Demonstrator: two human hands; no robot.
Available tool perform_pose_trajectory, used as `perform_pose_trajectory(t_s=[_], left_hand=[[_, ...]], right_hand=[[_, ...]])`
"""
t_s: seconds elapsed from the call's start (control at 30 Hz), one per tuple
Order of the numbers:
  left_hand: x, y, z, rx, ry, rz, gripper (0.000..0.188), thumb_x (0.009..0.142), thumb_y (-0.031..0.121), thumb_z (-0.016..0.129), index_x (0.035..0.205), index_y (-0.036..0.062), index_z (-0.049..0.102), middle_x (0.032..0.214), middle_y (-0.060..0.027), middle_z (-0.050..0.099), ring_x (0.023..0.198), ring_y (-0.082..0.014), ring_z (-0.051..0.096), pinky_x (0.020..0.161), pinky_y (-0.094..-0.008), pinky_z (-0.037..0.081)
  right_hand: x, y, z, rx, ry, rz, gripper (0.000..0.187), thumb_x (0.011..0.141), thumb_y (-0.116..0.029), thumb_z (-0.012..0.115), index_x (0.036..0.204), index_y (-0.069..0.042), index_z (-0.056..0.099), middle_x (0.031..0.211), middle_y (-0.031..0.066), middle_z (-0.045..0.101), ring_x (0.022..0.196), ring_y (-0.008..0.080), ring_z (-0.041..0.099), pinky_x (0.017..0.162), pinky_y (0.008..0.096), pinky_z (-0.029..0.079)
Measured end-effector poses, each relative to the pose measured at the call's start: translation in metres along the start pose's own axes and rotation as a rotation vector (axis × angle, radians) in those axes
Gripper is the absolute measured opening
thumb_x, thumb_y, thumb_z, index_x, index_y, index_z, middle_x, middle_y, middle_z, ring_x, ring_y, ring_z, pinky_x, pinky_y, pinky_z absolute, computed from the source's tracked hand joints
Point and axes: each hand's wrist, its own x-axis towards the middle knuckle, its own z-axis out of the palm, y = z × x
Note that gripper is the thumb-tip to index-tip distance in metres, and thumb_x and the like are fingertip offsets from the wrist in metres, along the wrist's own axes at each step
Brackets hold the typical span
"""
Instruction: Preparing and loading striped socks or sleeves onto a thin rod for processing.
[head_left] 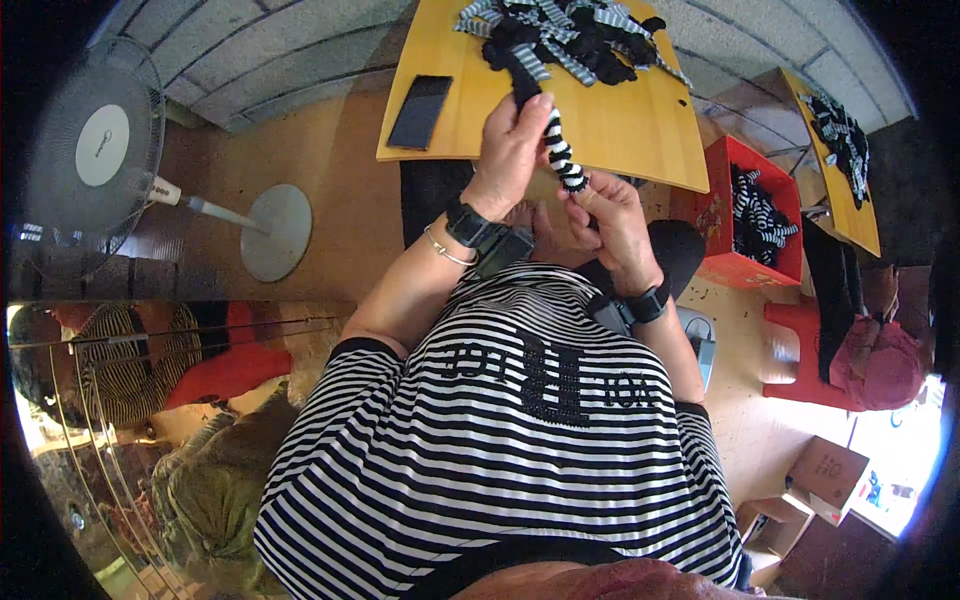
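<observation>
the strip (562, 152), a narrow knit piece in black and white bands, hangs in the air between both hands, seen against the near edge of the worktop (635, 135). the left hand (510, 155) is clamped on its upper end, thumb pressed over it; the right hand (610, 212) pinches its lower end, thumb and fingers closed round the tip. a dark piece (524, 82) runs from above the left thumb toward the pile (590, 55) of knit strips at the back of the worktop; whether it joins the strip is hidden by the thumb.

the step in hand seems to be working one strip by its ends, drawing it out or shaping it with the fingers. the next move, as i judge it, calls for a firm left grip while the right fingers work along the knit, with the dark piece kept from snagging in the pile. the phone (420, 112) lies left of the hands, well apart; the red box (735, 264), to the right, holds more striped pieces.
</observation>
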Motion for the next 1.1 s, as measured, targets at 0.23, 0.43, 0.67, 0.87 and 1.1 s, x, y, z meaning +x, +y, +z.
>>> perform_pose_trajectory(t_s=[0.23, 0.43, 0.67, 0.87, 1.1], left_hand=[[0.034, -0.006, -0.072, -0.324, 0.316, -0.047, 0.024, 0.093, 0.027, 0.058, 0.076, 0.0142, 0.048, 0.059, 0.0065, 0.042, 0.047, -0.0047, 0.037, 0.039, -0.0215, 0.029], [0.027, -0.042, -0.069, -0.084, 0.18, -0.112, 0.027, 0.092, 0.032, 0.061, 0.078, 0.0125, 0.05, 0.056, 0.0032, 0.045, 0.043, -0.009, 0.041, 0.04, -0.0241, 0.033], [0.032, -0.073, -0.015, -0.174, -0.007, -0.343, 0.02, 0.093, 0.025, 0.061, 0.083, 0.0071, 0.057, 0.066, -0.0002, 0.054, 0.052, -0.0109, 0.05, 0.047, -0.0244, 0.042], [0.066, -0.087, -0.027, -0.023, -0.031, -0.347, 0.016, 0.091, 0.021, 0.063, 0.091, 0.0052, 0.059, 0.078, -0.001, 0.059, 0.062, -0.012, 0.057, 0.053, -0.0271, 0.047], [0.182, -0.092, -0.067, 0.188, 0.155, -0.081, 0.02, 0.088, 0.017, 0.066, 0.1, 0.0046, 0.056, 0.084, -0.0031, 0.059, 0.07, -0.0113, 0.058, 0.057, -0.0278, 0.052]], right_hand=[[-0.016, -0.007, -0.061, -0.545, -0.005, 0.141, 0.021, 0.095, -0.024, 0.057, 0.088, -0.005, 0.063, 0.055, -0.0073, 0.041, 0.044, 0.0022, 0.03, 0.04, 0.0189, 0.019], [-0.014, 0.0, -0.089, -0.129, 0.251, -0.048, 0.017, 0.093, -0.019, 0.059, 0.101, -0.003, 0.061, 0.058, -0.0078, 0.042, 0.044, 0.0015, 0.032, 0.04, 0.0188, 0.021], [0.034, 0.016, -0.073, -0.446, 0.216, -0.074, 0.016, 0.085, -0.009, 0.069, 0.097, 0.001, 0.067, 0.078, -0.0053, 0.061, 0.071, 0.0031, 0.052, 0.063, 0.0201, 0.043], [0.041, -0.004, -0.11, -0.43, 0.315, -0.051, 0.009, 0.086, -0.01, 0.068, 0.087, -0.001, 0.067, 0.071, -0.0072, 0.057, 0.065, 0.0027, 0.048, 0.056, 0.02, 0.039], [0.032, -0.063, -0.263, -0.456, 0.763, -0.25, 0.013, 0.087, -0.011, 0.066, 0.095, 0.0, 0.067, 0.078, -0.0033, 0.063, 0.064, 0.0033, 0.051, 0.054, 0.0192, 0.039]])
